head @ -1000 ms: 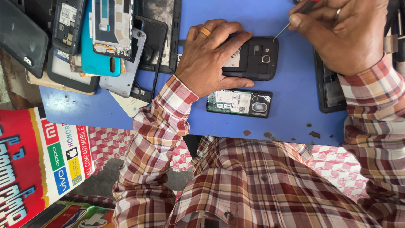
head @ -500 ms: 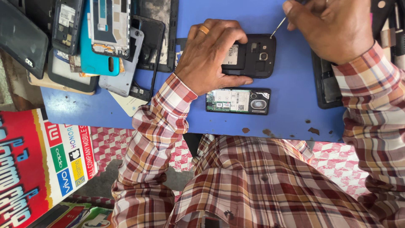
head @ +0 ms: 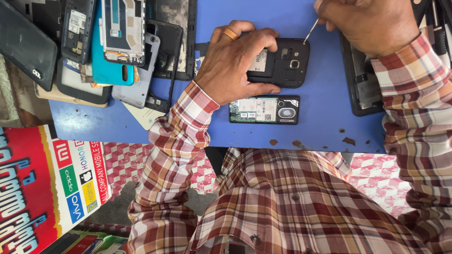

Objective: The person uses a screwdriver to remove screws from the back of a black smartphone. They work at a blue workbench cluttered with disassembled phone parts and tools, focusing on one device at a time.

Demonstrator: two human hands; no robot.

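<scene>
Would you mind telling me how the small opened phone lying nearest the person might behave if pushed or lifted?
The opened phone lies flat on the blue table, so it would probably slide, not roll or tip. It looks rigid and light. Its exposed circuit board seems fragile, so edges are likely safer to grip.

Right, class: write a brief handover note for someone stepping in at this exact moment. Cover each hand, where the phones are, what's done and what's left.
Left hand: pressing the black phone flat on the blue table, back cover off.
Right hand: gripping a thin screwdriver, tip at the phone's top corner.
A second opened phone lies just below, circuit board showing.
A pile of phone shells sits left.
Done: cover off. Left: the black inner frame is not yet lifted.
</scene>
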